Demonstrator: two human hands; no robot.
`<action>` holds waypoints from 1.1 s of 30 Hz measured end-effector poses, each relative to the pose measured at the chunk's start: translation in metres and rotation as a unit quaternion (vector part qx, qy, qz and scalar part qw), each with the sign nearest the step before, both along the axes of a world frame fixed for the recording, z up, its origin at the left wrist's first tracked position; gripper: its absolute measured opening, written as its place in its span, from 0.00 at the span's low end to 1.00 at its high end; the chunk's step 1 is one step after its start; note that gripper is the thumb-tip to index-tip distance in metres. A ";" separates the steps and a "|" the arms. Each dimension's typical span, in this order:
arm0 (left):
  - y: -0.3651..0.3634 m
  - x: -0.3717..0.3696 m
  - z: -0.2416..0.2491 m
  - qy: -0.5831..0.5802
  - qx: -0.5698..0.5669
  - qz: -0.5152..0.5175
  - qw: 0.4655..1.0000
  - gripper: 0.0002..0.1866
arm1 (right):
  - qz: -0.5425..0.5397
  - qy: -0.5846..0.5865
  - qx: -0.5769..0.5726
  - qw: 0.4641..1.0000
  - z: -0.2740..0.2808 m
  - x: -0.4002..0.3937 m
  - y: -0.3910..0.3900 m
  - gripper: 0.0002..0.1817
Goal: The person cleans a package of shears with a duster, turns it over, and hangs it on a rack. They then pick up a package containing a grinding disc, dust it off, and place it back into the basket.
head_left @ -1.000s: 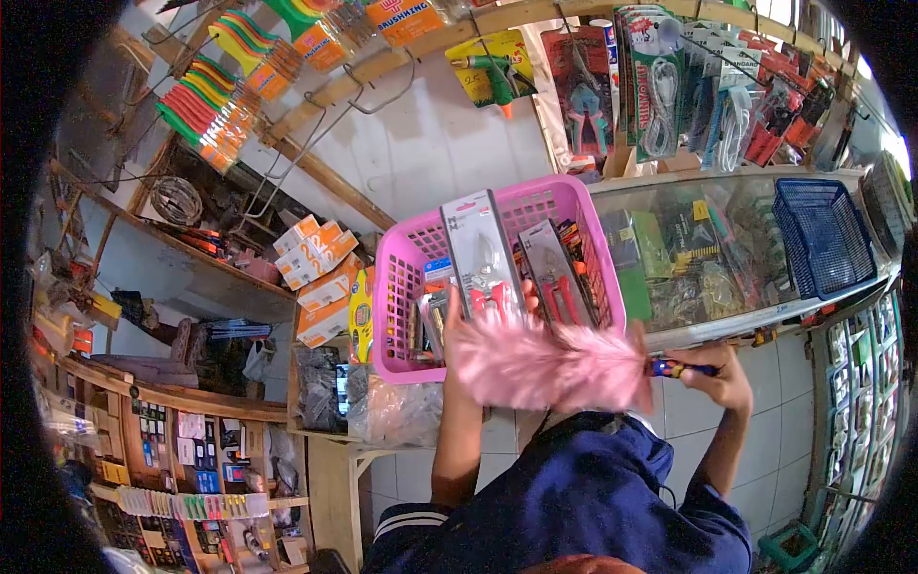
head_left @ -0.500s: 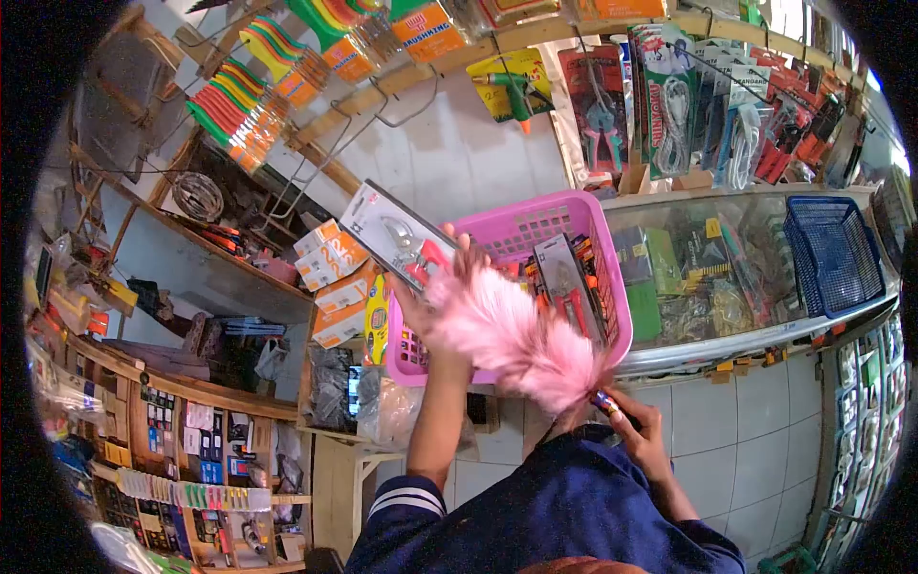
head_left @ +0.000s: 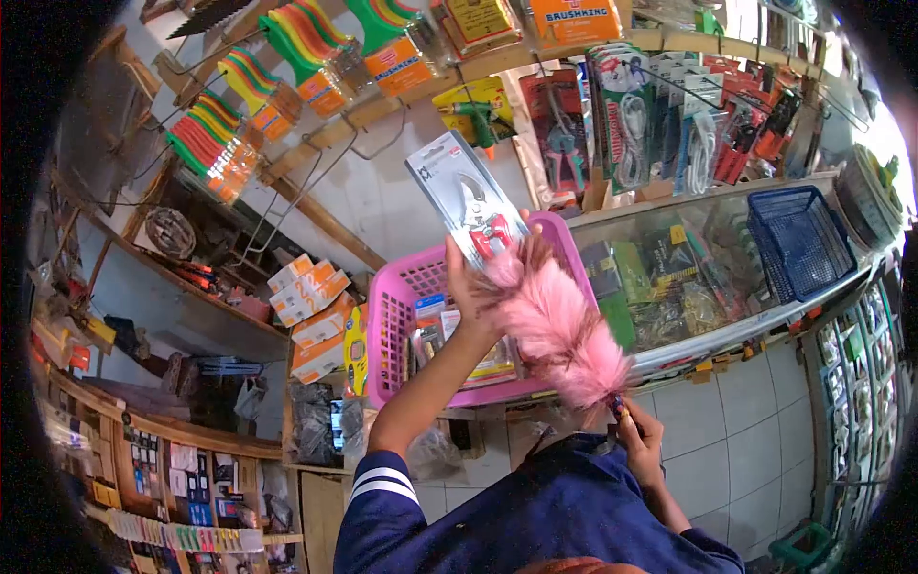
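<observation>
My left hand grips the lower end of a blister pack of pruning shears, with metal blades and red handles, raised above the pink basket. In my right hand is the handle of a pink feather duster. Its fluffy head reaches up to the left and lies against the bottom of the pack and partly over my left hand. The pink plastic basket stands on the counter beneath, with several packaged items inside, partly covered by my forearm and the duster.
Brushes and packaged tools hang from the rail ahead. A glass display counter runs to the right, with a blue basket on it. Orange and white boxes stand left of the pink basket. Shelves line the left.
My left hand has moved the pack of pruning shears to the right and upward in view, tilting it more upright. The duster has shifted slightly right. The camera view has also turned a little.
</observation>
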State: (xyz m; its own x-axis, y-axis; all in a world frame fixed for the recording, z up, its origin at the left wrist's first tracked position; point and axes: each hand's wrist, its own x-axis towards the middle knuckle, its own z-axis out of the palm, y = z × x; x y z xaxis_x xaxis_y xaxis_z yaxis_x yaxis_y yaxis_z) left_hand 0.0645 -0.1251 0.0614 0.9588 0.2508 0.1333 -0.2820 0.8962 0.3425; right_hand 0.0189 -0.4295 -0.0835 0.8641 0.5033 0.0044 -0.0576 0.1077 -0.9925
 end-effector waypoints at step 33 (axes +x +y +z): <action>-0.008 -0.007 -0.049 0.239 0.141 -0.135 0.951 0.37 | 0.001 -0.095 -0.124 0.988 0.049 0.091 -0.097 0.20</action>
